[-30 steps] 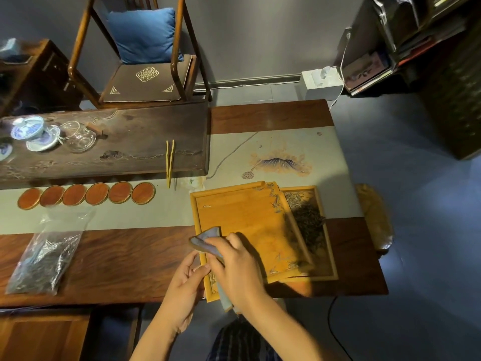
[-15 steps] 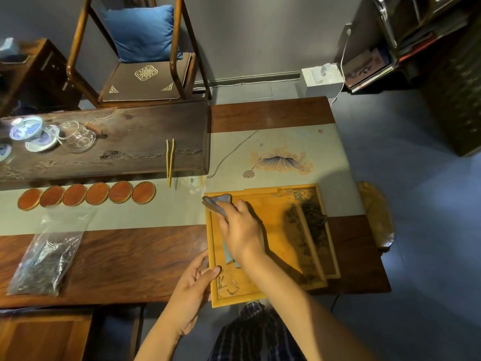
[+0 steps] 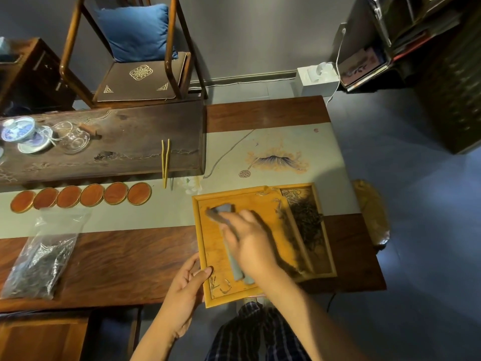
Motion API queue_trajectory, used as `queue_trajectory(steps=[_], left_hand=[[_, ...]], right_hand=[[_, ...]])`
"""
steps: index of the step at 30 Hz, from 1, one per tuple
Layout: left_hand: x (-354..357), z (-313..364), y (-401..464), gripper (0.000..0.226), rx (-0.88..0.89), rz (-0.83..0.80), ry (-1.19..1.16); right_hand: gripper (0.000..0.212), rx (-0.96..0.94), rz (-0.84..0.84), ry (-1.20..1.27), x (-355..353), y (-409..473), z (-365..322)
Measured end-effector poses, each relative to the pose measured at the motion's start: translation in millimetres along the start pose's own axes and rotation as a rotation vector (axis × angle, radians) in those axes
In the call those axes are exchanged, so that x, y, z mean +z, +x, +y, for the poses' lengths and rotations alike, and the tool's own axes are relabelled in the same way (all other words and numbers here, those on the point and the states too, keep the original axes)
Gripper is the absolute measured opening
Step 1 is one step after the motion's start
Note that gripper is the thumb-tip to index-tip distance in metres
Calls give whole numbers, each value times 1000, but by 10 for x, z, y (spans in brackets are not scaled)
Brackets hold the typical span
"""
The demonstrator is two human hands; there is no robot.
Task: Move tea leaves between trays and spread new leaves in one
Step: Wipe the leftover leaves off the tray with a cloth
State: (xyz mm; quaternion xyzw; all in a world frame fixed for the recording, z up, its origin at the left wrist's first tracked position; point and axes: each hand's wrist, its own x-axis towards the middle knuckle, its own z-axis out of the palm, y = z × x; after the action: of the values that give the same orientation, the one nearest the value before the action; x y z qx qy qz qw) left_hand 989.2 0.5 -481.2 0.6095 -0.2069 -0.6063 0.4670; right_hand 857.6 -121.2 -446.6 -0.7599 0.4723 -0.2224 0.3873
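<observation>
Sweeping now across the upper tray point(image 3: 208, 259), the right hand point(image 3: 250, 243) – fingers curled round a grey cloth point(image 3: 221, 210) – has pushed tea leaves point(image 3: 307, 220) right; left hand point(image 3: 187, 285) grips the rim – nearly cleared

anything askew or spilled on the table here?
Yes: the near tray sits tilted, its right edge resting on the far tray and its near end overhanging the table. Loose leaves lie along that overlap. Looks deliberate: the left hand steadies it while the right hand sweeps.
</observation>
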Motion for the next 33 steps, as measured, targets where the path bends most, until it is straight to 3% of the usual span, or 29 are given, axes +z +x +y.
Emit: queue_trajectory(steps=[3, 16, 21, 26, 30, 33], left_hand=[[37, 24, 7, 44, 20, 4, 3], [4, -27, -57, 45, -17, -2, -25], [22, 37, -4, 44, -1, 13, -39], [85, 47, 52, 45, 23, 55, -51], [83, -20, 43, 45, 32, 98, -66], [67, -28, 46, 45, 48, 131, -36]], right_hand=[[34, -23, -121, -90, 159, -33, -92], [29, 201, 90, -129, -292, 288, 517], [17, 70, -156, 220, -302, -59, 243], [22, 161, -378, 464, -154, -400, 17], [22, 223, -353, 489, -128, -480, -1], [20, 147, -377, 367, -140, -506, -8]])
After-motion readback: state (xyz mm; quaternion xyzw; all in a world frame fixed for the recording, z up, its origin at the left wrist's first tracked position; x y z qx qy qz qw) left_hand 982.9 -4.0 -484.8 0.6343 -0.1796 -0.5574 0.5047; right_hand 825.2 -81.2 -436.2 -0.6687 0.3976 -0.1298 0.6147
